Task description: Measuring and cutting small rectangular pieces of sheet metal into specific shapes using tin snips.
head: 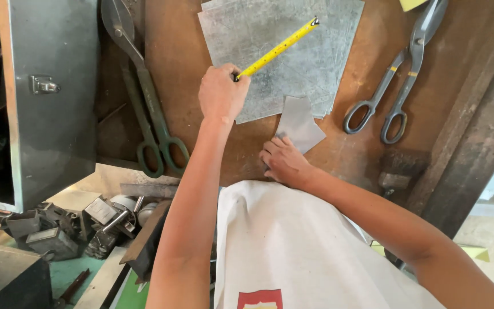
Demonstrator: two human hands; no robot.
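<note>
Currently stretching yellow tape measure (278,48) diagonally over grey metal sheets (293,63) on brown workbench (184,51); left hand (221,94) fisted around tape case. Right hand (281,160) spread, pressing small offcut (299,123) flat. Keeping blade taut, flat, hook at sheet edge.

No screens or signs show here, and hardly any packaging. A red shield-shaped emblem (260,298) sits at the bottom edge of the view, on the white cloth in the person's lap, partly cut off by the frame. A yellow paper slip (411,4) pokes in at the top edge, just beside the upper blades of the grey tin snips, and a pale yellow-green scrap (475,252) lies low on the right.
</note>
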